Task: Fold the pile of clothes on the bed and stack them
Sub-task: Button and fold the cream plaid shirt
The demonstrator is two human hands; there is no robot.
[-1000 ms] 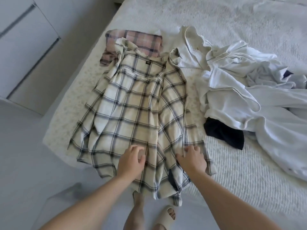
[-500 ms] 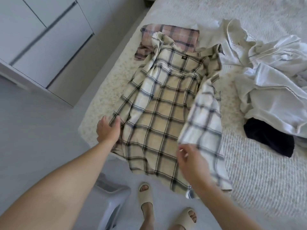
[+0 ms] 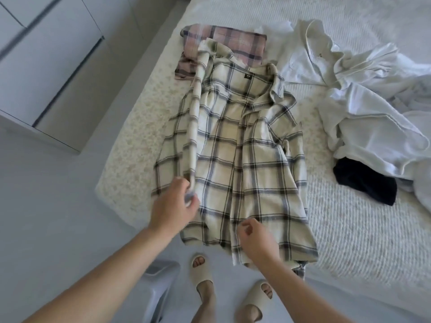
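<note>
Only candidate for text: small black neck label (image 3: 247, 76) inside the collar of the cream flannel shirt with dark plaid lines (image 3: 245, 145), spread on the bed. It carries light marks, too small and blurred to read. No other lettering, numbers or signs legible anywhere

Clothes (image 3: 238, 145) on white bed (image 3: 349, 217)

Two plaid shirts (image 3: 235, 145) (image 3: 233, 46), one white heap (image 3: 363, 108), one black garment (image 3: 363, 180), two slippers (image 3: 201, 270) (image 3: 255, 299).
</note>
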